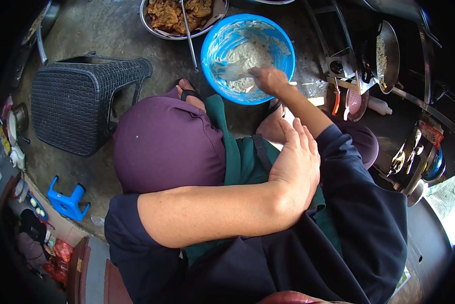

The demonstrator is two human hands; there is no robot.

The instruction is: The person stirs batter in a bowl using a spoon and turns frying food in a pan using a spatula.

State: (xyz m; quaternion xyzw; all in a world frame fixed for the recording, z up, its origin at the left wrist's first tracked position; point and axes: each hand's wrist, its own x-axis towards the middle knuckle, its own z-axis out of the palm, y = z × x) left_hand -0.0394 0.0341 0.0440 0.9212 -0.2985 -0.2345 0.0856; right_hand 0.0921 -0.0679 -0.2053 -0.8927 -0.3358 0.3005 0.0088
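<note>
Gripping a pale, blurred utensil (pixel 234 72), the right hand (pixel 269 81) has its fingers curled snugly about the handle, right over the near right rim of a blue basin (pixel 212 45), and the utensil's far end is down in thick, whitish batter (pixel 250 53)! Smears of it coat the basin's inner wall. And the left hand (pixel 293 157), look, lies across the right arm near the elbow, fingers stretched long and only slightly parted, palm hidden from us. The basin sits on the grey floor (pixel 169 61) between the person's feet, just beyond the green apron (pixel 245 167). Just past its far left rim, a metal bowl (pixel 161 34) of browned, fried pieces (pixel 174 17), a slim metal utensil (pixel 189 40) leaning over its near edge! Left of the basin on the floor, a black stool (pixel 65 106); nearer the floor's left edge, a small blue stool (pixel 68 200). Over to the right, a pan (pixel 392 66), a pink strainer (pixel 355 104) and a white bottle (pixel 379 105).
</note>
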